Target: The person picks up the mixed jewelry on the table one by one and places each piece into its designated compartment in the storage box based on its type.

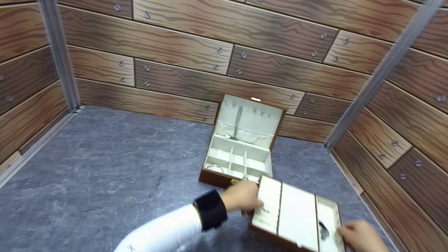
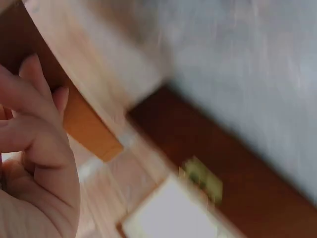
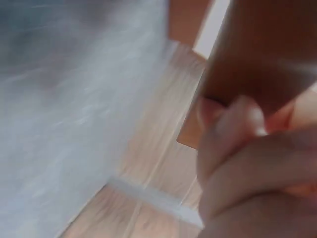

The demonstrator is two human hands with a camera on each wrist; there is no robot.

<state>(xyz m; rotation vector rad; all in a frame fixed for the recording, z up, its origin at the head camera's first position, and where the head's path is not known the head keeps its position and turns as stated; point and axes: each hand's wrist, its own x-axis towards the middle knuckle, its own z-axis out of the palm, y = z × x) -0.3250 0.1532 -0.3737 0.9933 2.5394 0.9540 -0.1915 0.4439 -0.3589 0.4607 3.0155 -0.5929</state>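
Observation:
Both hands hold a jewelry tray (image 1: 297,210) with brown sides and a cream lining, split into three sections. A dark, shiny small piece (image 1: 323,231) lies in its right section. My left hand (image 1: 243,196) grips the left edge, thumb over the rim. On the opposite edge, my right hand (image 1: 362,236) pinches the wall; its curled fingers (image 3: 237,119) show against the brown side in the right wrist view. Just behind the tray stands an open brown jewelry box (image 1: 217,178), its lid (image 1: 260,120) leaning back. The tray's corner overlaps the box's front right in the head view.
A chain necklace (image 1: 238,120) hangs inside the lid. The box's divided compartments contain a silver bangle (image 1: 214,166), and a gold clasp (image 2: 203,181) is on its front. Grey marbled flooring (image 1: 122,175) spreads around, bounded by wood-patterned walls (image 1: 182,45) and metal corner strips.

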